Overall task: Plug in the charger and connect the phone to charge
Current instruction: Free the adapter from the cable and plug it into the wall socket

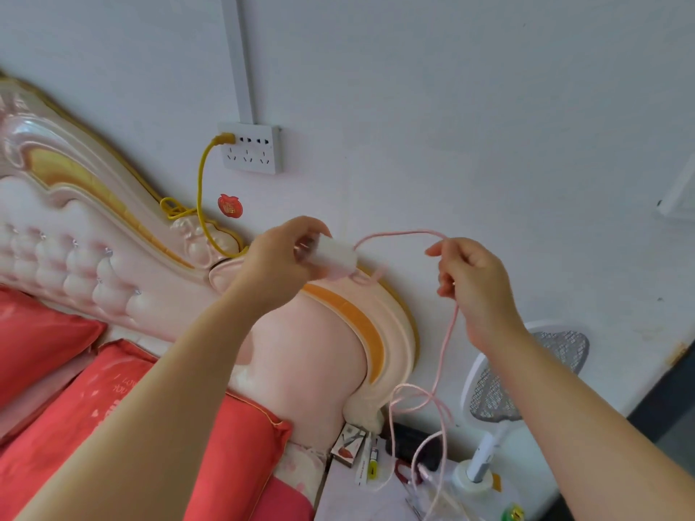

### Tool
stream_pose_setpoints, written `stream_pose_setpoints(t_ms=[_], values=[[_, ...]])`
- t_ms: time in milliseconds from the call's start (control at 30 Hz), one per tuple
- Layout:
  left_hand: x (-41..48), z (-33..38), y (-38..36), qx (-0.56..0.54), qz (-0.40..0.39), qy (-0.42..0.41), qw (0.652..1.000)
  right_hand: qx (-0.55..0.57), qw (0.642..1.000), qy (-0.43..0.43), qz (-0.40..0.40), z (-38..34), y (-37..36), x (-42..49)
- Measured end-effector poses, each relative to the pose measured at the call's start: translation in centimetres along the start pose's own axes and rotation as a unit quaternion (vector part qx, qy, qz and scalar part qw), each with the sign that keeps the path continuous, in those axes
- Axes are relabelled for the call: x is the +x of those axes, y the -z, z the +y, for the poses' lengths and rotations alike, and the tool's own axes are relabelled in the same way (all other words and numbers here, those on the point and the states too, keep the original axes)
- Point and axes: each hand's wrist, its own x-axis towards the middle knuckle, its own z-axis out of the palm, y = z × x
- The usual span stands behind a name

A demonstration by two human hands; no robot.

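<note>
Now, my left hand [280, 253] grips white charger [336, 253], fingers curled round its body, raised before pink headboard [319, 351], below and right of wall socket [251, 148]. My right hand [474, 283], further right, pinches pink cable [410, 232] between thumb and fingers. Cable arcs from charger to right hand, then hangs in loops to bedside table [338, 496], near right. Yellow cord [201, 182] plugged into socket's far-left outlet.

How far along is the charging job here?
Done: nothing plugged yet; only a yellow plug sits in the white wall socket panel. In hand: the left hand grips the white charger block, the right hand pinches its pink braided cable. Left: plug the block into a free socket, then connect the phone, which I cannot pick out.
</note>
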Motion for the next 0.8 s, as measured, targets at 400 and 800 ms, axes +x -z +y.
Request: stream_pose_setpoints(t_ms=[400,800], values=[[0.4,3.1,-2.1,-0.293,0.018,0.02,0.956,-0.161,0.952,-0.104,-0.241,3.6,-1.8,-2.5],[0.2,1.4,-1.0,0.019,-0.005,0.012,1.0,-0.027,0.992,-0.078,-0.091,0.3,-0.1,-0.1]])
